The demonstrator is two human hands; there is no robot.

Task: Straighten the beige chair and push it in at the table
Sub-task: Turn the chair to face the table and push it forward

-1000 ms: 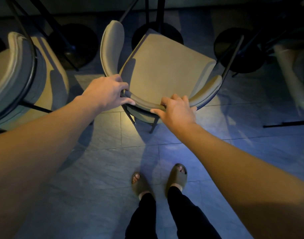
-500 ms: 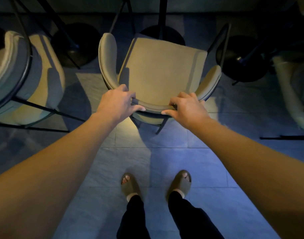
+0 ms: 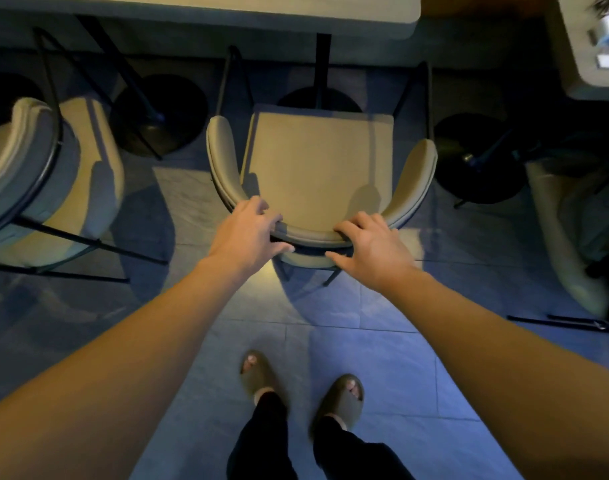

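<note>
The beige chair (image 3: 318,164) with a curved backrest and dark metal legs stands square to the table (image 3: 227,10), its seat front just short of the table's near edge. My left hand (image 3: 249,230) grips the backrest's top rail left of centre. My right hand (image 3: 369,245) grips the same rail right of centre, fingers curled over it. Both arms reach forward from the bottom of the frame. The chair's front legs are hidden under the seat.
A second beige chair (image 3: 50,181) stands at the left, angled. Round black table bases (image 3: 157,114) sit on the tiled floor under the table. Another table (image 3: 594,46) and a pale chair (image 3: 569,233) are at the right. My feet in sandals (image 3: 261,374) stand behind the chair.
The chair has turned from angled to square with the table and moved toward it. Both hands stayed on the backrest. I have stepped forward, and the table's edge has come into view.
</note>
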